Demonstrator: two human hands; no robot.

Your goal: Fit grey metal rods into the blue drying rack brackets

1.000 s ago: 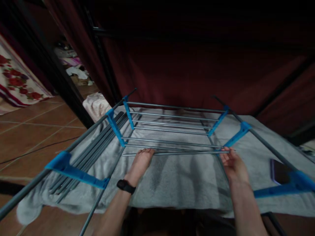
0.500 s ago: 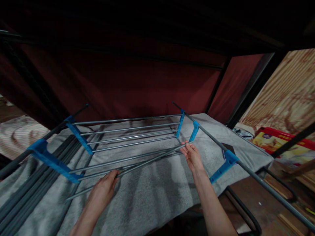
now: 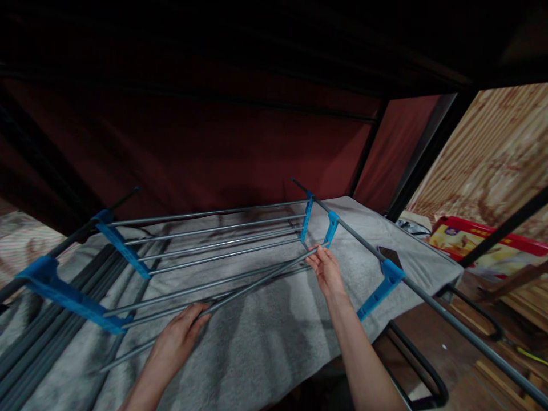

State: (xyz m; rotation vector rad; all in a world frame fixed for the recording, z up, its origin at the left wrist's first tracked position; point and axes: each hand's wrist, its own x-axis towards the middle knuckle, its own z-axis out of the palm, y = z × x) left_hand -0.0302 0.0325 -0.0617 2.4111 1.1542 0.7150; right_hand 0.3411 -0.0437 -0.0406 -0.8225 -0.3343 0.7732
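Loose rod (image 3: 261, 279), thin and grey, is what I see both hands on in the head view. It runs on a slant from the near left to the far right and crosses over the fixed rungs (image 3: 214, 228) of a drying rack. Its near tip rests low over the grey towel (image 3: 265, 348), and its far tip sits just beside a blue bracket (image 3: 331, 228).

My read of the right hand (image 3: 326, 269) is a pinch. Its fingertips (image 3: 315, 254) are closed on the far end of the loose rod, close to that bracket. The left hand (image 3: 180, 337) lies palm down on the rod's nearer half with its fingers together across the metal. I cannot tell whether they wrap underneath.

The rack lies flat on the towel. More blue brackets join the rungs to a left side rail (image 3: 64, 245) and a right side rail (image 3: 449, 321). A bundle of grey rods (image 3: 29, 354) lies at the near left. A dark flat object (image 3: 387, 254), too dim to name, rests on the towel just right of the right rail. A red box (image 3: 483, 245) sits well apart at the far right, and dark red fabric (image 3: 214, 148) hangs behind the rack.
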